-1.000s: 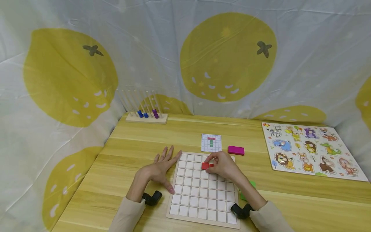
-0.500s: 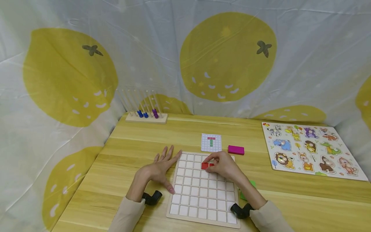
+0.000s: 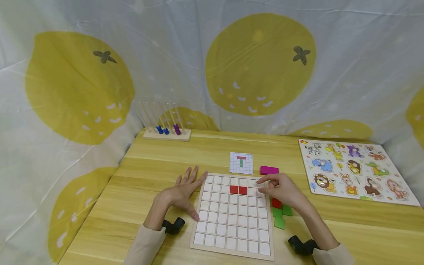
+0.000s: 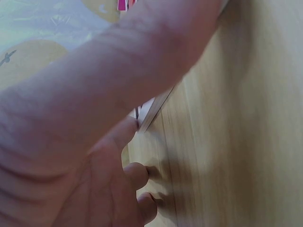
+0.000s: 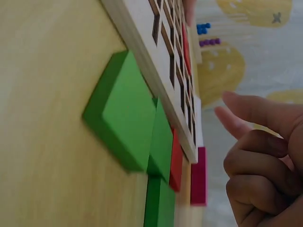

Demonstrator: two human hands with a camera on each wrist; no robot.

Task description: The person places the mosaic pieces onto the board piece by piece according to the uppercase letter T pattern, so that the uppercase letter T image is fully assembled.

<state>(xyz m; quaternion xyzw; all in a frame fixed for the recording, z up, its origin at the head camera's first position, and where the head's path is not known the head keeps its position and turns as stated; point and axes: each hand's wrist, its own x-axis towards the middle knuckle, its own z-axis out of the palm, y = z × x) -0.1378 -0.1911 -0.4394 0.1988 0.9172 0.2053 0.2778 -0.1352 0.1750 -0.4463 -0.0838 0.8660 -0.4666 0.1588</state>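
A wooden grid board [image 3: 220,230] with white square cells lies in front of me in the head view. Two red square tiles [image 3: 238,190] sit side by side in its second row from the far edge. My left hand [image 3: 180,193] is spread out, index finger and thumb touching the board's left edge. Over the far right corner is my right hand [image 3: 281,188], its thumb and index finger apart with nothing between them and the other fingers bent. Beside the board's right edge, near this hand, lie one red tile [image 5: 175,161] and several green tiles [image 5: 127,113].
Beyond the board lies a card [image 3: 241,163] printed with a red and green T. A magenta block [image 3: 269,170] is next to it. An animal puzzle [image 3: 359,173] lies at right. At back left stands a peg rack [image 3: 168,135] with blue and purple beads. A lemon-print curtain [image 3: 175,73] surrounds the table.
My right hand has let go of the second red tile and moved right, leaving both red tiles in view and uncovering the loose tiles. My left hand has stayed in place.
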